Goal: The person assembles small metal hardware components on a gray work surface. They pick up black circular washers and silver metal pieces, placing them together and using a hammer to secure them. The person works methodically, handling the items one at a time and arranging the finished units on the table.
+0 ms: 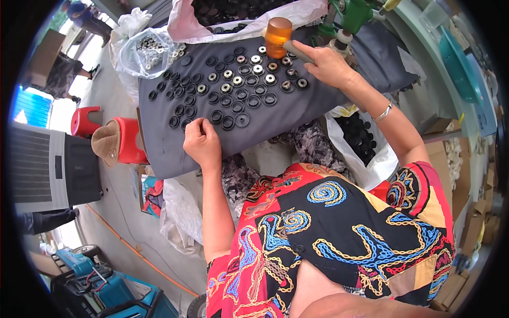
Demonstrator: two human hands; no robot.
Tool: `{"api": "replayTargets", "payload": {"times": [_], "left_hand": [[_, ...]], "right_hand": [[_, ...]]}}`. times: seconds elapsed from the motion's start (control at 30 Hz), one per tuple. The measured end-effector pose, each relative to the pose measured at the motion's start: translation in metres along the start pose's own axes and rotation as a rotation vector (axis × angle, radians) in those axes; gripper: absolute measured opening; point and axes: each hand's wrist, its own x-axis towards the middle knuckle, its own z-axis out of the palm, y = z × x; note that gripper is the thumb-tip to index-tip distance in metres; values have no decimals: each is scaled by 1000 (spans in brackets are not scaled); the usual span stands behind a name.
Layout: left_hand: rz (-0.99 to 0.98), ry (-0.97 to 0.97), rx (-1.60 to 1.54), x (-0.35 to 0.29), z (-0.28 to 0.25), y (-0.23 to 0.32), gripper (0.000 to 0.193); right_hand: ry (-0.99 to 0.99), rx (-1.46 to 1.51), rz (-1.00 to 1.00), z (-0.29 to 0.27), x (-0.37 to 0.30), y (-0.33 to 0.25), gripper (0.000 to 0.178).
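Note:
My right hand (328,64) grips a mallet (278,38) by its handle, its amber cylindrical head over the far part of the cloth-covered table. Under and around the head lie black round caps (242,120) in loose rows. Several of the caps nearest the mallet have shiny metal rings (257,69) in them; the nearer and left ones show none. At the table's near edge, my left hand (203,142) is closed with fingertips pinched together, beside the front caps. Whatever is between those fingers is hidden.
At the back stands a white sack (183,24) of black parts, with a clear bag (139,55) of small metal pieces left of it. A green machine (347,18) rises at back right. Another sack of black caps (356,139) sits below right; red stools (129,139) stand left.

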Motion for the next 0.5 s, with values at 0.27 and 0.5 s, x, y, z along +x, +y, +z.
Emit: {"api": "replayTargets", "payload": {"times": [0.27,0.5], "left_hand": [[33,26,0,1,1,-1,4],[56,49,-20,-1,1,-2,5]], "right_hand": [[214,87,-104,-11,5,-1,64],[-57,-13,19,-8,1,-6,67]]}}
